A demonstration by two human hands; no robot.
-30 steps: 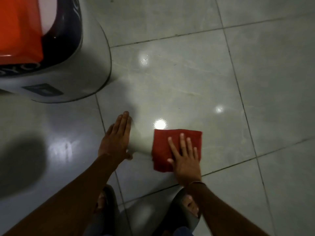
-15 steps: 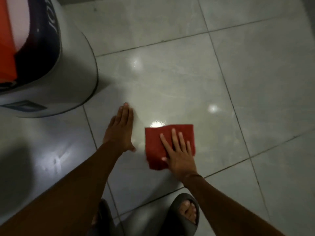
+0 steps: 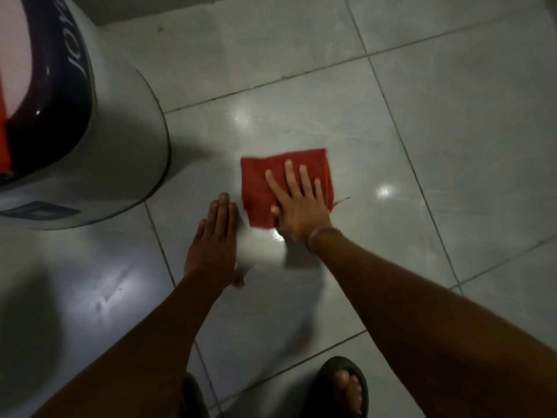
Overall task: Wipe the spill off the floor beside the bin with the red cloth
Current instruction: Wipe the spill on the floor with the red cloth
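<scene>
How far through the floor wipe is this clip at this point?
Done: the red cloth is down flat on the tiled floor beside the bin. In hand: the right hand presses it, fingers spread; the left hand braces on the tile. Left: a wet-looking sheen remains by the right wrist.

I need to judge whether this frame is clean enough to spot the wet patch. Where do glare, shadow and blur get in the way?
Head view: dim overall; bright glare spots on the glossy floor, one just below the red cloth by the right hand; a dark shadow at lower left; slight motion blur around the left hand; the bin bulges from the wide-angle lens.
</scene>
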